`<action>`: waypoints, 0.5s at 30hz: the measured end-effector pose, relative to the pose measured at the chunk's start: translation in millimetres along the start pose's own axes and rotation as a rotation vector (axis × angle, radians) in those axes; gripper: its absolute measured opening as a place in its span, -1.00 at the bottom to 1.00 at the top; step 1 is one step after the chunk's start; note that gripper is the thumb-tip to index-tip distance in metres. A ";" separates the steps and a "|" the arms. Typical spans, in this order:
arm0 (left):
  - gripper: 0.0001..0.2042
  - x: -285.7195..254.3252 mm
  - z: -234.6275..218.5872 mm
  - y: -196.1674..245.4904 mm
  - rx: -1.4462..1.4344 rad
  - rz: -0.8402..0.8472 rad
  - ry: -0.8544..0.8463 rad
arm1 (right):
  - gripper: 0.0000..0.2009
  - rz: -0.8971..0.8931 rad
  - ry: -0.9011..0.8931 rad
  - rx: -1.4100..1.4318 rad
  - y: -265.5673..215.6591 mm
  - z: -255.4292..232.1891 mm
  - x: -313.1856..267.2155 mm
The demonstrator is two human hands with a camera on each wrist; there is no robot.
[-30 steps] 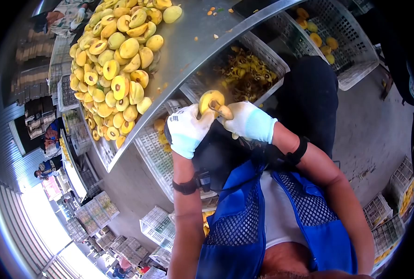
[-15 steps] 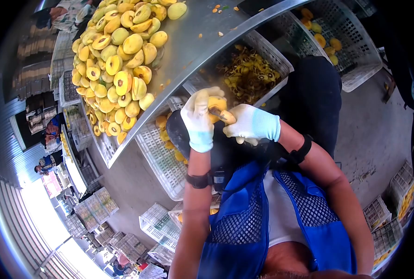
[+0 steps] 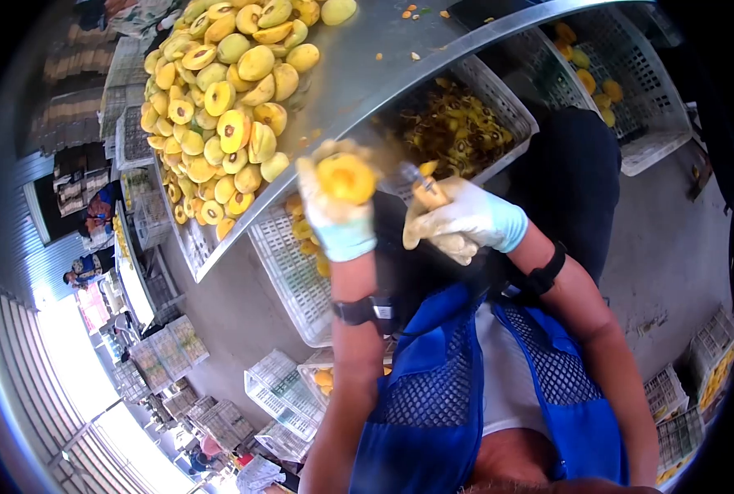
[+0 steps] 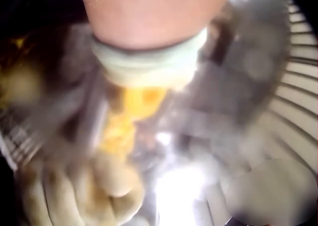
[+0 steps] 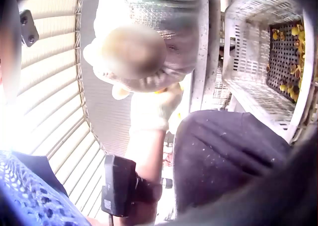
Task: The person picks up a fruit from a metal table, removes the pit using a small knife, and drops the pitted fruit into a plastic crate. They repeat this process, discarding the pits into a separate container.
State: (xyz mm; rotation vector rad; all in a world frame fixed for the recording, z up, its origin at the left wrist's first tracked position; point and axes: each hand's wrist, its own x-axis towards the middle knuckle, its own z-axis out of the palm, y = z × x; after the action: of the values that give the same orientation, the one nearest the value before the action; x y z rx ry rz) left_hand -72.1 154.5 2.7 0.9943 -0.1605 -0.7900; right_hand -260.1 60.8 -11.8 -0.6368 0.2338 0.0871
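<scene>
My gloved left hand (image 3: 334, 193) grips a halved yellow peach (image 3: 346, 179), its orange cut face turned up; motion blurs both. To its right, my gloved right hand (image 3: 466, 216) is wrapped round the wooden handle of a small pitting knife (image 3: 430, 193). A bit of orange flesh (image 3: 427, 168) clings near the knife's metal end. The two hands are apart. In the right wrist view, the right glove (image 5: 149, 52) covers the knife. A large heap of peach halves (image 3: 233, 132) lies on the metal table (image 3: 350, 74) ahead of the left hand.
Beyond the right hand, a white crate (image 3: 515, 115) holds pits and scraps. Another crate (image 3: 289, 276) with peach halves stands below the left forearm, and a third (image 3: 651, 115) sits at upper right. The table's metal edge (image 3: 400, 86) runs diagonally past the hands. A dark-trousered knee (image 3: 573, 156) rises at right.
The hands, together at the peach a second ago, have separated. The left hand has turned and drawn left with the peach half; the right has moved right, keeping the knife.
</scene>
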 end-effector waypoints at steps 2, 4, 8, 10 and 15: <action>-0.63 10.1 -42.7 39.4 0.674 0.292 -0.048 | -0.76 -0.014 0.106 -0.023 -3.2 0.1 1.2; -0.61 18.4 -74.4 84.2 1.360 0.503 -0.010 | -0.71 0.032 0.190 -0.112 -6.0 2.2 4.8; -0.57 49.0 -109.6 106.6 1.725 0.510 0.220 | -0.70 0.064 0.265 -0.191 -3.2 8.4 11.1; -0.51 80.6 -115.5 104.6 1.867 0.561 0.268 | -0.71 0.067 0.279 -0.205 -1.5 8.4 13.7; -0.49 161.0 -137.1 86.5 1.599 0.375 0.315 | -0.73 0.068 0.329 -0.223 -0.5 5.2 17.6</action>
State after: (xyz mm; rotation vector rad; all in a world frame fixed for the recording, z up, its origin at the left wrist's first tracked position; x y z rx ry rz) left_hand 151.9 168.3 -40.4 2.4636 -0.7419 0.0120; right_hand -242.0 63.6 -11.7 -0.8648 0.5694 0.0743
